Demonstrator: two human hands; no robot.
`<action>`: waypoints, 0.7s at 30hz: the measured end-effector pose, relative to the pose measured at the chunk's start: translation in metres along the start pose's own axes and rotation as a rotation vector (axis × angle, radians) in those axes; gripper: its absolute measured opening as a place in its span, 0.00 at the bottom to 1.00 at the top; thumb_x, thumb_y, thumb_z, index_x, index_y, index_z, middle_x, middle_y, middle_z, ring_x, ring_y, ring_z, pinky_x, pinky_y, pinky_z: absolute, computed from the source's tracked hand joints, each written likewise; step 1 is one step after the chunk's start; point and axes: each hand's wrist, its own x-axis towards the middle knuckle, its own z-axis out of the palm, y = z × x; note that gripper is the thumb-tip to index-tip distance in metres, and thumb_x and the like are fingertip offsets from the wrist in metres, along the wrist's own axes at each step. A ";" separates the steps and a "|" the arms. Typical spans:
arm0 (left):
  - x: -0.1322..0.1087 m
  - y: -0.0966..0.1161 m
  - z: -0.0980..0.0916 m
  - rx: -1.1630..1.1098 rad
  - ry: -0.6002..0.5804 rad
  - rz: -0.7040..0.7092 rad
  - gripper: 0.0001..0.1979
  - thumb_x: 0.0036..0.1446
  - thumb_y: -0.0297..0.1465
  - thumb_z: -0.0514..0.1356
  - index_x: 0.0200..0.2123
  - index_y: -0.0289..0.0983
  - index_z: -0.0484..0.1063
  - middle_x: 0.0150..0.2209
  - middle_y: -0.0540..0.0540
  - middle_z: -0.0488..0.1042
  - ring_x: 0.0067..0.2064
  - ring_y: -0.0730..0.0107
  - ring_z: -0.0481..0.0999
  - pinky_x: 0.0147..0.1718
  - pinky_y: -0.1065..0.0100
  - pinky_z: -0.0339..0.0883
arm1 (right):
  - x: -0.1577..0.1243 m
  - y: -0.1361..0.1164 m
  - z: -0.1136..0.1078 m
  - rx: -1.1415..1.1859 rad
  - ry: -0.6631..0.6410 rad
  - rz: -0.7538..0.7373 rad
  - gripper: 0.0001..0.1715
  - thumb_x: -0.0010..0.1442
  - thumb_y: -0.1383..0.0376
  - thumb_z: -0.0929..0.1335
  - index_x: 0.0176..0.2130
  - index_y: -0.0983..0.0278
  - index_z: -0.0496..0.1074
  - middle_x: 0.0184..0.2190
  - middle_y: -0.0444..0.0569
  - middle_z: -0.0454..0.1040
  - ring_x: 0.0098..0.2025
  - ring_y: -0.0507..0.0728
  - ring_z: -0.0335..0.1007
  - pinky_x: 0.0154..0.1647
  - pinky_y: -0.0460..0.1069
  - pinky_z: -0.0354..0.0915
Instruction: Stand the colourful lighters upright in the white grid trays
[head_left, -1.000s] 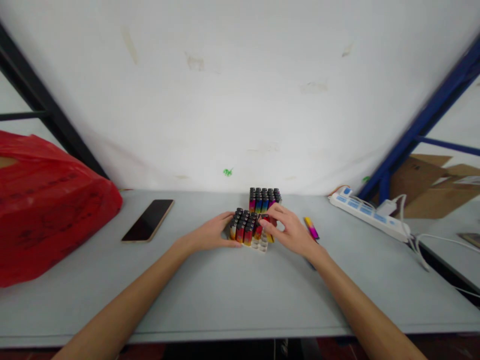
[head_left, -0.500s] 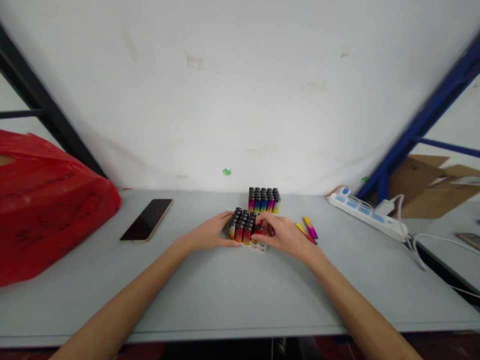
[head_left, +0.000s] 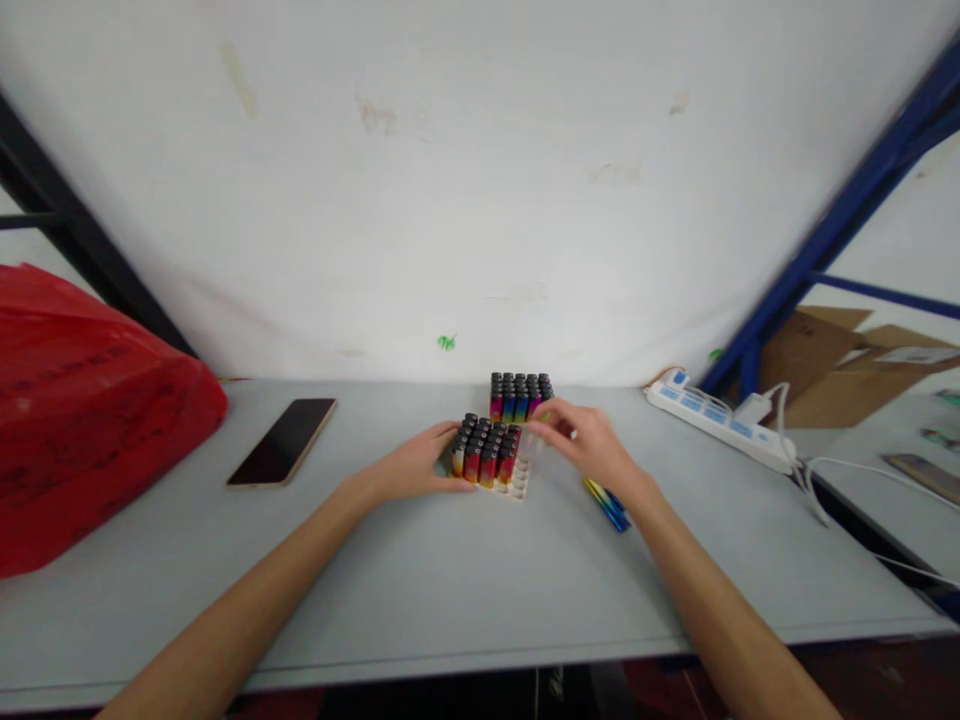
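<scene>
Black-topped lighters (head_left: 487,462) in red, yellow and orange stand upright in rows in a white tray (head_left: 514,490). The tray's right side shows bare round holes. My left hand (head_left: 412,465) curves around the block's left side, thumb in front and fingers behind, holding the tray of lighters. At the right edge of the tray is my right hand (head_left: 589,440), thumb and fingers brought together. A pale, see-through blur hangs below its fingertips; what they hold cannot be made out. Blue and yellow loose lighters (head_left: 607,505) lie on the table near my right wrist.
A second block of multicoloured lighters (head_left: 517,400) stands behind, near the wall. A phone (head_left: 283,440) and a red plastic bag (head_left: 97,420) are on the left. On the right are a white power strip (head_left: 720,425) with cables and a cardboard box (head_left: 847,375).
My right hand has shifted up and right, away from the front lighters. The tray's right column now shows bare holes. Blue and yellow loose lighters show where yellow, red and pink ones were seen.
</scene>
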 end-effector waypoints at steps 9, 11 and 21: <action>0.001 -0.003 0.002 0.022 -0.008 -0.017 0.46 0.50 0.53 0.68 0.66 0.37 0.61 0.67 0.38 0.63 0.66 0.40 0.63 0.68 0.50 0.55 | -0.051 0.090 -0.049 -0.481 -0.092 0.526 0.12 0.62 0.58 0.70 0.36 0.65 0.76 0.32 0.54 0.80 0.33 0.58 0.75 0.34 0.49 0.63; 0.001 -0.002 0.001 0.039 -0.023 -0.027 0.47 0.51 0.54 0.67 0.67 0.35 0.60 0.67 0.36 0.62 0.67 0.41 0.63 0.68 0.49 0.54 | -0.062 0.096 -0.042 -0.506 -0.142 0.524 0.14 0.62 0.57 0.70 0.33 0.65 0.76 0.31 0.53 0.79 0.33 0.58 0.74 0.33 0.49 0.61; 0.001 0.000 0.000 0.014 -0.029 -0.016 0.46 0.51 0.53 0.67 0.67 0.38 0.60 0.67 0.37 0.63 0.67 0.43 0.63 0.68 0.49 0.54 | -0.028 0.061 -0.048 -0.131 0.248 0.376 0.20 0.63 0.50 0.67 0.44 0.64 0.74 0.23 0.44 0.72 0.24 0.54 0.66 0.30 0.48 0.59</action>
